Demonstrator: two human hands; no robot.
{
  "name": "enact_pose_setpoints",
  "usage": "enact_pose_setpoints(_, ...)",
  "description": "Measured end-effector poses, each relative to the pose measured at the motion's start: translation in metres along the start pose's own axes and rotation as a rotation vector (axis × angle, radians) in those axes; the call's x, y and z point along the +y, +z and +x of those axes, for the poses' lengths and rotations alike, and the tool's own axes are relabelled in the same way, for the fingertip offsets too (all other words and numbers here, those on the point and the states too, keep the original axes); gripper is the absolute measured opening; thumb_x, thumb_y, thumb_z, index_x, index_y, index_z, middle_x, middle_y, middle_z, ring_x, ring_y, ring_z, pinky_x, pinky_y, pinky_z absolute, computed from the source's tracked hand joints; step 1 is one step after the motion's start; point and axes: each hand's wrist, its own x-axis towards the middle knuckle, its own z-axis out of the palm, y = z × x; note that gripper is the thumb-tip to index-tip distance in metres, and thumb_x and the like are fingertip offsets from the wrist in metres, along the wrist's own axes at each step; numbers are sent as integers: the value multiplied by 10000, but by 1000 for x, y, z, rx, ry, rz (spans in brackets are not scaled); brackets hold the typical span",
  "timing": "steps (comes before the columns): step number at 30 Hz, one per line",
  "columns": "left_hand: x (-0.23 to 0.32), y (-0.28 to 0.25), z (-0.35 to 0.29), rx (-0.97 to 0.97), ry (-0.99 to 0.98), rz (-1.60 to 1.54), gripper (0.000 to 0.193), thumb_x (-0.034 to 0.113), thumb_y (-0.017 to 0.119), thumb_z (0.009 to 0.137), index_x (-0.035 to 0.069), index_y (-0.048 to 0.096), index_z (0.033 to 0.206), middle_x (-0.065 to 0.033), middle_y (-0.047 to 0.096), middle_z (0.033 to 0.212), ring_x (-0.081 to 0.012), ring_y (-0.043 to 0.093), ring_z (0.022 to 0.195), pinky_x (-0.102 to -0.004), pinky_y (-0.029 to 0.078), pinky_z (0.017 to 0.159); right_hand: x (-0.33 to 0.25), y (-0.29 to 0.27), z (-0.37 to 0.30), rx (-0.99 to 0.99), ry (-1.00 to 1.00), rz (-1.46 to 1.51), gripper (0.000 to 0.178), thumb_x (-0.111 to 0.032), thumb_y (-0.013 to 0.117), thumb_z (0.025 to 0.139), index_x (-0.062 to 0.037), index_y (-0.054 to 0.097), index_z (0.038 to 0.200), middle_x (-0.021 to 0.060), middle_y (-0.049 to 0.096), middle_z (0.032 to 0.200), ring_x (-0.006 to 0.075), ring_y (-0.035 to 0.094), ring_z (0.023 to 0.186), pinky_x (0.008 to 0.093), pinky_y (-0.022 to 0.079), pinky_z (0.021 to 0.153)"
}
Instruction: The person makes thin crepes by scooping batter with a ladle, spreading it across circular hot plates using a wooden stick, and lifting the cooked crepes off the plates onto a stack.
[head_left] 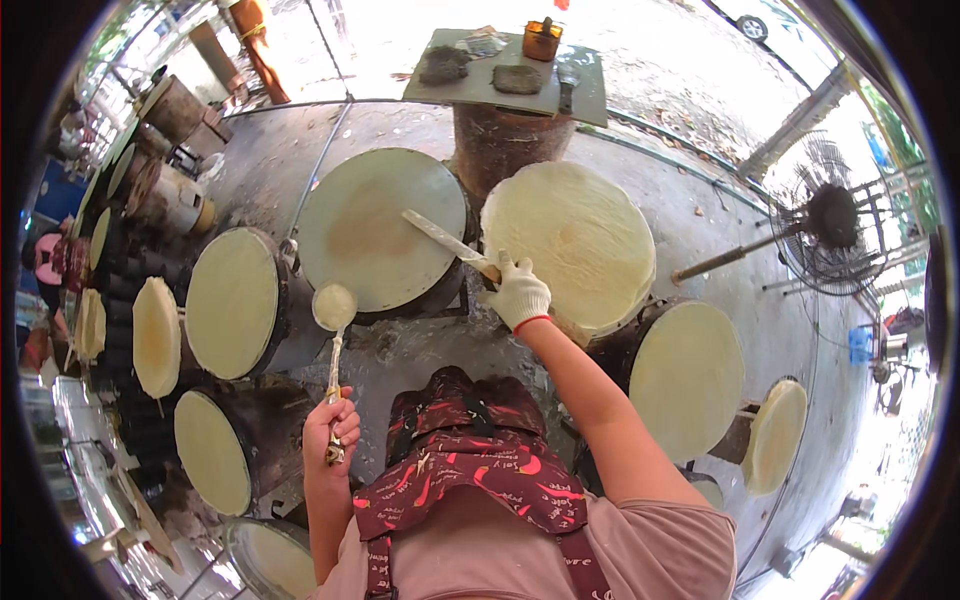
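My bare left hand [331, 428] is wrapped round the handle of a ladle [335, 308]. Pale batter fills the ladle's bowl, which hangs over the near edge of a bare round griddle [365, 215] with a brownish middle. In a white glove, my right hand [519, 292] grips a long flat wooden spatula [440, 238], whose blade reaches over that same griddle. A large pale round sheet [570, 245], wrinkled on top, lies just beyond the gloved hand on the right. Whether the spatula touches the griddle I cannot tell.
Several more round griddles with pale sheets stand around me, such as one at left [232, 304] and one at right [688, 380]. A board [430, 82] on a drum [500, 140] holds an orange pot [541, 40]. A fan [832, 212] stands right; another person [50, 258] is far left.
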Motion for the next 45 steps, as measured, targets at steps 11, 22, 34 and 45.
enact_pose_setpoints(11,-18,-6,-13,89,35,-120,203,25,463,886,-34,482,1080,-13,412,642,-71,373,449,-211,328,367,25,5,35,50,-137,-66,334,-402,584,808,-88,693,840,185,663,816,354,653,774,436,514,714)
enact_pose_setpoints(22,-20,-25,-17,108,82,-180,243,19,454,874,-43,463,1109,-14,417,667,-68,369,445,-211,333,363,124,-230,114,110,-88,271,280,-237,635,823,12,685,940,65,679,789,106,581,733,269,476,674)
enact_pose_setpoints(34,16,-93,-31,48,61,-253,234,22,447,887,-69,465,1102,-25,407,663,-59,363,444,-200,338,347,76,-371,99,175,-11,70,246,-187,610,840,17,663,966,-8,617,796,68,526,728,255,430,647)
enact_pose_setpoints(45,97,-246,-116,132,235,-348,264,13,464,846,-41,447,1104,-20,409,653,-71,369,442,-209,325,353,-269,-170,10,29,-134,606,242,-171,648,770,-8,664,948,17,607,722,91,530,545,240,406,464)
